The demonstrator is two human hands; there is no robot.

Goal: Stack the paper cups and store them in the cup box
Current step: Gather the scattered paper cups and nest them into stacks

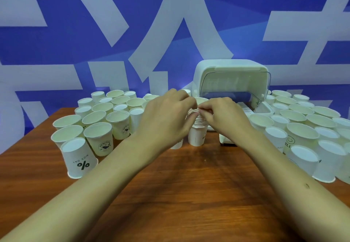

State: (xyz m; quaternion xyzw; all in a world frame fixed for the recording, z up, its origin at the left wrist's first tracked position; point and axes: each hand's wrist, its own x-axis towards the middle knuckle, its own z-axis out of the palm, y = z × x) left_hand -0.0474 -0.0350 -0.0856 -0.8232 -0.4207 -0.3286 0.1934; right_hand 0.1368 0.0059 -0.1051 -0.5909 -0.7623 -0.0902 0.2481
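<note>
White paper cups [98,139] are crowding both sides of a reddish wood-grain bench [180,185], some standing mouth-up, others sitting upside down with printed logos showing. At the centre, a person's two hands are meeting around a stack [197,135] of nested cups. It is standing upright on the bench, its ribbed column of rolled rims showing between the fingers. The left hand [166,116] is curling round the stack's left side, fingers wrapping the upper rims. The right hand [223,114] is pinching those same rims from the right, fingertips bending inward. The stack's open top is peeking out just above and between the two hands, and its smooth tapered base is showing below them. A rounded white plastic box [233,78] is sitting just behind and to the right of the stack, beyond the right hand, its domed lid lifted and its slotted tray lying open. Bold white shapes are running across the blue wall [56,42] behind.
</note>
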